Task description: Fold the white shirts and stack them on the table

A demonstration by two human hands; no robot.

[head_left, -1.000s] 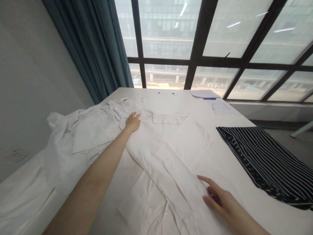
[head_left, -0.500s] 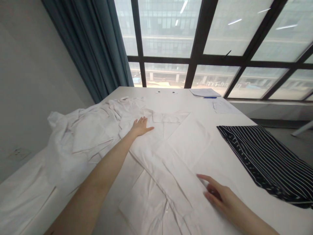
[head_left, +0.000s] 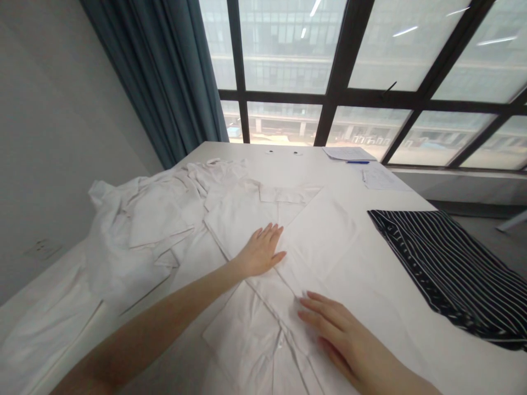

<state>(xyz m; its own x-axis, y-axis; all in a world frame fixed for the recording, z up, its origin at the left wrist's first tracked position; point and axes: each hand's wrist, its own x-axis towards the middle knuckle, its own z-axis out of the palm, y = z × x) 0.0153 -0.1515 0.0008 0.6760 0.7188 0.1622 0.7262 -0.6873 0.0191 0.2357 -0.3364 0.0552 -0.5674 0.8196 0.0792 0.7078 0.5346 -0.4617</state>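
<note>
A white shirt lies partly folded on the white table, its collar band toward the window and a sleeve laid down along its middle. Flat on the folded cloth rests my left hand, fingers stretched out, palm down. Closer to me on the right, my right hand touches the shirt's edge with its fingers extended and nothing gripped. Creased cloth with a small button shows between my arms, at the shirt's near part.
Crumpled white garments are heaped to the left. A black-and-white striped cloth overhangs the table's right edge. Papers and a blue pen lie at the far right. Behind stand a window and a dark curtain.
My left hand has slid nearer and to the right over the shirt. My right hand has moved left onto the shirt's edge, its fingers straighter. The view has shifted slightly.
</note>
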